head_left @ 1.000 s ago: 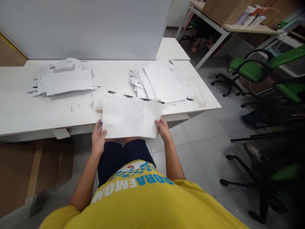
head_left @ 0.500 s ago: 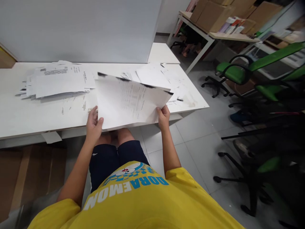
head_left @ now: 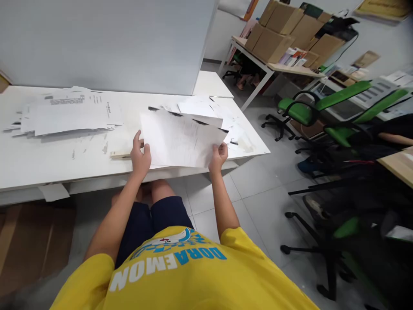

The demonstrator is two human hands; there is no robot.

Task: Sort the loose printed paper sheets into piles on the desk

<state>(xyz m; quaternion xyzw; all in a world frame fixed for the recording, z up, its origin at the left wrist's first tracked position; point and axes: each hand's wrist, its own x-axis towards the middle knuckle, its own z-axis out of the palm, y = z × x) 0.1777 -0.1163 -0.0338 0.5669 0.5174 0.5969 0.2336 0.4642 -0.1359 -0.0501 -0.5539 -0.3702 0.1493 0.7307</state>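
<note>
A few sheets of paper (head_left: 180,137) with faint print and black marks along the far edge are held up in front of me, tilted over the desk's front edge. My right hand (head_left: 218,158) pinches their right edge between thumb and fingers. At the left edge, my left hand (head_left: 141,156) is open, thumb and fingers apart, touching or very close to the paper. A pale beige strip (head_left: 120,154) lies on the desk beside my left hand. More loose papers (head_left: 200,105) lie behind the held sheets, partly covered by them.
A messy stack of printed papers (head_left: 67,112) lies on the left of the white desk (head_left: 87,165), before a grey partition (head_left: 106,43). Cardboard boxes (head_left: 269,43) stand on another table. Green chairs (head_left: 295,110) are at right, where a person's arm (head_left: 395,137) shows.
My left hand has moved inward to the sheets' left edge, and the sheets sit slightly lower and flatter. The beige strip now shows. The camera view has shifted right.
</note>
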